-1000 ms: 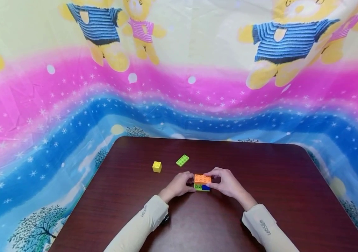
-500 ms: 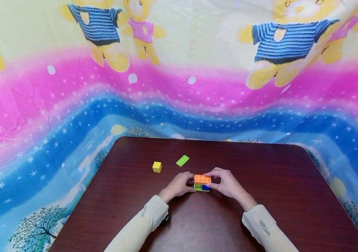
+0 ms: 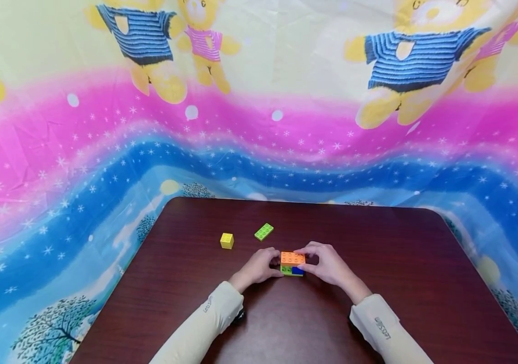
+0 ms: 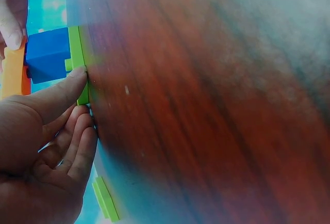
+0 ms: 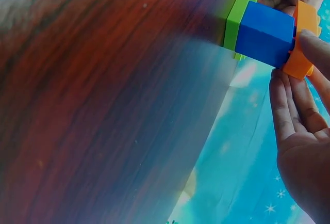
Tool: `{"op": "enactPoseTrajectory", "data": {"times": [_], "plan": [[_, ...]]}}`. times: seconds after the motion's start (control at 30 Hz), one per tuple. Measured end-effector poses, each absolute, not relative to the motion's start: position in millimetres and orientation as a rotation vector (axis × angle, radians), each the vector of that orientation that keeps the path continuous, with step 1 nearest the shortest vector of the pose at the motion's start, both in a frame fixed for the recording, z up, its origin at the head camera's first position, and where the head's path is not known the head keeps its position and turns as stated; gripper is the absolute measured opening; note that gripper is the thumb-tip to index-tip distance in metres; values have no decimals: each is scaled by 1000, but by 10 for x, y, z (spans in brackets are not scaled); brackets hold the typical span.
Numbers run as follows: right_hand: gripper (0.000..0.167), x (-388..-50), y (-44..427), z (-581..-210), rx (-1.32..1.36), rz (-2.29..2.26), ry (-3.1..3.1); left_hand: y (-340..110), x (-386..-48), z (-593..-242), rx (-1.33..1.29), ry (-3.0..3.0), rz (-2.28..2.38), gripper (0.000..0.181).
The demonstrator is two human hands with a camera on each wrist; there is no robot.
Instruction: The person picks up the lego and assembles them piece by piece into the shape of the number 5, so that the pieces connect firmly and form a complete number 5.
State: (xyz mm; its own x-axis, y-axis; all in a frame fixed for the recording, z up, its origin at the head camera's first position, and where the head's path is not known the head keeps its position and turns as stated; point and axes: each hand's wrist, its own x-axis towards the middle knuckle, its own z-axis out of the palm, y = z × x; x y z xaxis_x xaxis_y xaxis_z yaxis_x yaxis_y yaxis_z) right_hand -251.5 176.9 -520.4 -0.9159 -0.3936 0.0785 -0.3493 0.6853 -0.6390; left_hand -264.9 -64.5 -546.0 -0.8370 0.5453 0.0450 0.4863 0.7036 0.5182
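Observation:
In the head view my left hand pinches the left end of a flat green plate, its thumb on the near edge. On the plate's right half stands a blue brick, mostly hidden from the head camera. Over the blue brick lies an orange plate with studs up, reaching left above bare green studs. A thin gap shows between orange and blue in the left wrist view. My right hand pinches the right end of the orange plate between thumb and fingers.
A yellow brick and a second green plate lie farther back on the dark wooden table, left of the stack. A printed cloth hangs behind the table's far edge.

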Motion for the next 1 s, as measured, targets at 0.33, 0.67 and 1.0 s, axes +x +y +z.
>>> {"op": "enactPoseTrajectory", "data": {"times": [0.33,0.67,1.0], "plan": [[44,-2527,1740,-5216,-575,-1046,2820,-640,-2667,-5466,831,2786,815,29],[43,-2513,1753,-5244,-575,-1066,2841,-640,-2670,-5461,852,2800,812,30],[44,-2492,1755,-5267,-569,-1088,2843,-636,-2650,-5455,826,2792,804,29]]}}
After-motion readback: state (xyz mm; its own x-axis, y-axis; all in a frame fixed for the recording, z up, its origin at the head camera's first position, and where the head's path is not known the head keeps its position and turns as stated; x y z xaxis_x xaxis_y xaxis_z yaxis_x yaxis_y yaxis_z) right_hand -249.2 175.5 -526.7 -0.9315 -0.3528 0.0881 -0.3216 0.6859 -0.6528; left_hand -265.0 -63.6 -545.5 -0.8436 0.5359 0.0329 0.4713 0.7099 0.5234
